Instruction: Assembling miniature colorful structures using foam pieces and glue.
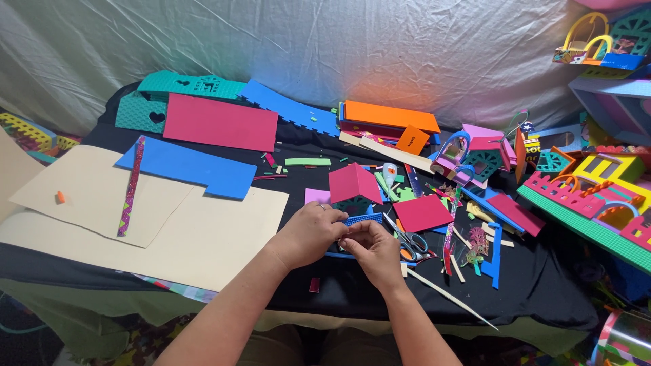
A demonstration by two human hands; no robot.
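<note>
Black cloth covers the worktop (542,285), and on its left side lie two large cream card sheets (203,237), one overlapping the other. On top of them rest one blue foam sheet (186,166) and one long glittery strip (131,186). Behind these lie one magenta foam rectangle (220,122), two teal foam panels with cut-outs (169,95), one long blue notched foam piece (291,108) and one orange foam sheet (390,115). One folded pink foam roof piece (354,183) stands just behind the hands, one red foam square (422,212) lies to their right, and one pair of scissors with black and orange handles (410,242) lies just beside the right hand (376,256). One small blue textured foam strip (363,219) sits between the hands: the left hand (310,234) and the right hand both pinch it, fingertips closed on it from either side, low over the worktop's near middle.
</note>
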